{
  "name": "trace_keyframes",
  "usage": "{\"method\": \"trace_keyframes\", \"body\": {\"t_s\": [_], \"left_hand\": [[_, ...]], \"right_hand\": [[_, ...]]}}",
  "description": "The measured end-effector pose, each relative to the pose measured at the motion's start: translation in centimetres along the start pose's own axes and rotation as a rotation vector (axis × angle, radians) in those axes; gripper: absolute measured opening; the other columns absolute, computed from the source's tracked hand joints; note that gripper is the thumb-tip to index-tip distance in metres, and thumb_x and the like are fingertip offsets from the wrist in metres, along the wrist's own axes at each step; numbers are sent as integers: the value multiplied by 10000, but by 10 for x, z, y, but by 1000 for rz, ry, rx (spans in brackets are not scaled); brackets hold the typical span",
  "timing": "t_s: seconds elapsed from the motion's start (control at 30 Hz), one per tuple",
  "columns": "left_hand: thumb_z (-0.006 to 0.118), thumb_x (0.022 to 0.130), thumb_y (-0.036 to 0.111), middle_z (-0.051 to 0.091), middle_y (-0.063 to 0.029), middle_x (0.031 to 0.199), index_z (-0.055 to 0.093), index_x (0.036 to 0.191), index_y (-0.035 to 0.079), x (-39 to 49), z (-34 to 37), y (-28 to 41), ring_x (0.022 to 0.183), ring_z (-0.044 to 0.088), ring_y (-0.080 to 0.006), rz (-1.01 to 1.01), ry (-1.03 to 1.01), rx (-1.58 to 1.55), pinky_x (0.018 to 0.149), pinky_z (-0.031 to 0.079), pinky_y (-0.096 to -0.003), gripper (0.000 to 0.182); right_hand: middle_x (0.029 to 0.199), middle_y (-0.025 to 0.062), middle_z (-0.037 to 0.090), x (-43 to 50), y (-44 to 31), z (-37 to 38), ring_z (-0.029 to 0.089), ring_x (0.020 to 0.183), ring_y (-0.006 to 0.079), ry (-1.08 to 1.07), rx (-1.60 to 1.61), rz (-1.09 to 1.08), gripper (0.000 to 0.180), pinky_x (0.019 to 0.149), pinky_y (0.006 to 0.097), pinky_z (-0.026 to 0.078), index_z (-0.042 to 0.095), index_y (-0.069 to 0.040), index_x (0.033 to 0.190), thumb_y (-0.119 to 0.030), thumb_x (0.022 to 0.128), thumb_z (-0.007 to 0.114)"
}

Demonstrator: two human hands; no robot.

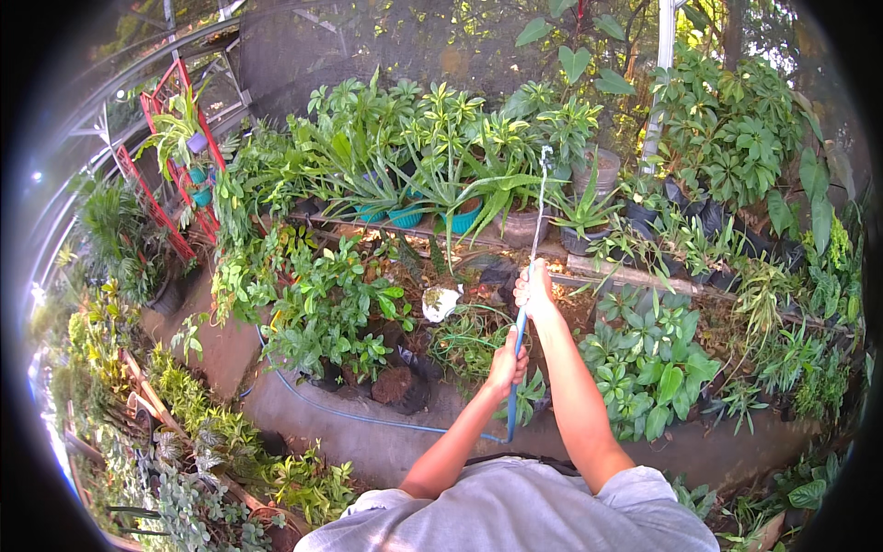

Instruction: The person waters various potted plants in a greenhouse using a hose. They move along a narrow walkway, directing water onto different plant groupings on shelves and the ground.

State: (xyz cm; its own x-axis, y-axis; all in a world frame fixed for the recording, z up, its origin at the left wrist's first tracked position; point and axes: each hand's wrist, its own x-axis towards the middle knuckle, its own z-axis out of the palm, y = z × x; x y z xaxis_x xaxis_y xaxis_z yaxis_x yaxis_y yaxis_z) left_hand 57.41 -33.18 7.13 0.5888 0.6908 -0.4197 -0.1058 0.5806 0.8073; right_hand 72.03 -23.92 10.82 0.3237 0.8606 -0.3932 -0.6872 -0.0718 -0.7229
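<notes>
A blue garden hose (521, 322) runs up through both of my hands. My right hand (534, 286) grips it near its mouth, and my left hand (508, 363) is closed around it lower down. From the hose end a stream of water (541, 200) shoots away toward the potted plants at the back. Aloe plants (452, 172) in teal pots (463, 215) stand just left of the stream. Right of it, a smaller aloe (585, 210) grows in a dark pot. Below my hands the hose bends at my waist and trails left across the ground.
Leafy shrubs (338, 303) in black bags stand front left, beside the concrete path (331, 441). More broad-leaved plants (648, 366) grow at right. A wooden plank shelf (641, 276) carries the back row. Red metal frames (183, 138) rise at left; dark netting (414, 48) hangs behind.
</notes>
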Motion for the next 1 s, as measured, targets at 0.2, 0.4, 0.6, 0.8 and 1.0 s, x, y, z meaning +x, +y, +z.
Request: {"method": "trace_keyframes", "body": {"t_s": [0.2, 0.4, 0.6, 0.8, 1.0], "left_hand": [[350, 915, 665, 292, 63, 503, 335, 633, 161, 9, 14, 20, 380, 223, -61, 80, -11, -77, 355, 158, -241, 578], [353, 917, 661, 292, 62, 496, 323, 631, 160, 13, 18, 38, 367, 223, -58, 106, -23, -121, 342, 159, -238, 578], [350, 919, 658, 281, 62, 493, 320, 630, 161, 14, 19, 49, 359, 219, -57, 97, -47, -137, 336, 159, -232, 576], [348, 915, 664, 278, 64, 492, 321, 635, 161, 19, 19, 49, 359, 220, -54, 106, -77, -181, 331, 167, -230, 577], [350, 913, 666, 275, 67, 492, 326, 639, 160, 18, 19, 51, 359, 220, -53, 113, -82, -180, 332, 165, -229, 576]], "right_hand": [[456, -20, 300, 6, -24, 25, 249, 318, 108, -45, -76, -55, 551, 297, 270, 189, 373, -148, 636, -590, 946, 259], [458, -23, 290, 10, -41, 45, 240, 316, 107, -66, -149, -68, 528, 301, 277, 183, 362, -147, 626, -562, 937, 261], [458, -25, 276, 12, -50, 56, 220, 313, 113, -50, -164, -59, 528, 299, 281, 175, 349, -147, 620, -561, 935, 259], [456, -24, 271, 19, -51, 61, 211, 312, 114, -69, -224, -21, 571, 299, 275, 173, 335, -150, 622, -613, 936, 229], [464, -23, 284, 22, -51, 61, 223, 314, 110, -50, -217, -14, 561, 299, 275, 174, 340, -149, 627, -602, 941, 237]]}}
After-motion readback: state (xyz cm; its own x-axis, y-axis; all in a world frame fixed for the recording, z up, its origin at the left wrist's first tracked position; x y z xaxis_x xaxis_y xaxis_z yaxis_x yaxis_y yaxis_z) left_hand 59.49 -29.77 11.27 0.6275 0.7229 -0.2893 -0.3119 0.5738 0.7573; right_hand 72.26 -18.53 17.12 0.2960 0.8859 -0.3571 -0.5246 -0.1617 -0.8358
